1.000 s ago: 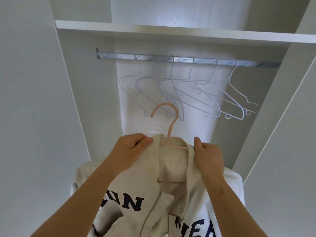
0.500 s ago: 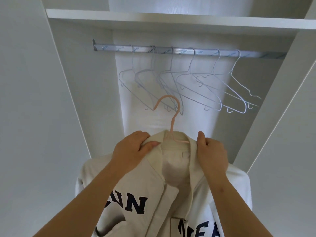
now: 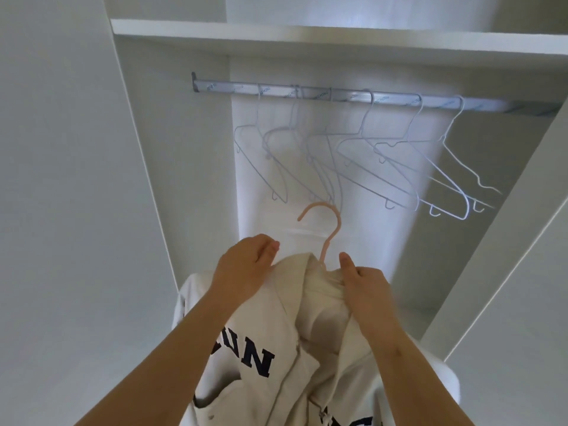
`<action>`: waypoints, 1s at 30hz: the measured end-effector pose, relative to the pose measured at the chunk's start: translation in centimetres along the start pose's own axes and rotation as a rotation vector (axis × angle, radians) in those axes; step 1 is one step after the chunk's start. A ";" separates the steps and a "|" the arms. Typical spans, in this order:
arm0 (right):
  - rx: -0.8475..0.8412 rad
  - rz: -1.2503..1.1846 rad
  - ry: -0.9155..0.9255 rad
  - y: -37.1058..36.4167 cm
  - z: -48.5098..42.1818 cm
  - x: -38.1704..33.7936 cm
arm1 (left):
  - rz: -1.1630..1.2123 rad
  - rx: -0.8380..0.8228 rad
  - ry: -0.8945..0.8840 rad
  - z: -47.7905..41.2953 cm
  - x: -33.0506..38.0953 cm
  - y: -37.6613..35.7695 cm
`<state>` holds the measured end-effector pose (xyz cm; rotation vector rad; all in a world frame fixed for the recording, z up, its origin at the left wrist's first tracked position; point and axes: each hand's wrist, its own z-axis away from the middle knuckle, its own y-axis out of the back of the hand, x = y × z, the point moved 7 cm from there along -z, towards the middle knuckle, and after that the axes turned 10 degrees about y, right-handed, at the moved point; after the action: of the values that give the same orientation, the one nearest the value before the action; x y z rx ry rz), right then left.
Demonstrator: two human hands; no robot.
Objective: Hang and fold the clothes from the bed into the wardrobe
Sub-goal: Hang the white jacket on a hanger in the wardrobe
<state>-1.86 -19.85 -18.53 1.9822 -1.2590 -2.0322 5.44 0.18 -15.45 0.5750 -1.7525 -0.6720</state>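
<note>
Cream jacket (image 3: 289, 302): lettering cut off | pink hanger (image 3: 339, 219): shoulders hidden

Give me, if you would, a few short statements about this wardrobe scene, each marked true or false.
1. The pink hanger is hooked over the rail. False: its hook is below the rail and touches nothing.
2. The cream jacket sits on the pink hanger. True.
3. The white hangers on the rail carry shirts. False: all of them are bare.
4. The right hand grips the jacket's collar beside the hanger's neck. True.
5. A white shelf runs above the rail. True.
</note>
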 end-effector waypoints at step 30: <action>-0.314 -0.783 -0.120 -20.6 -18.1 -23.8 | 0.571 0.210 0.359 -24.6 -11.5 14.2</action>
<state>28.12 -2.39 -7.84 2.4335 -0.0985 -2.4581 31.55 14.44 -8.07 0.2845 -1.5466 0.0169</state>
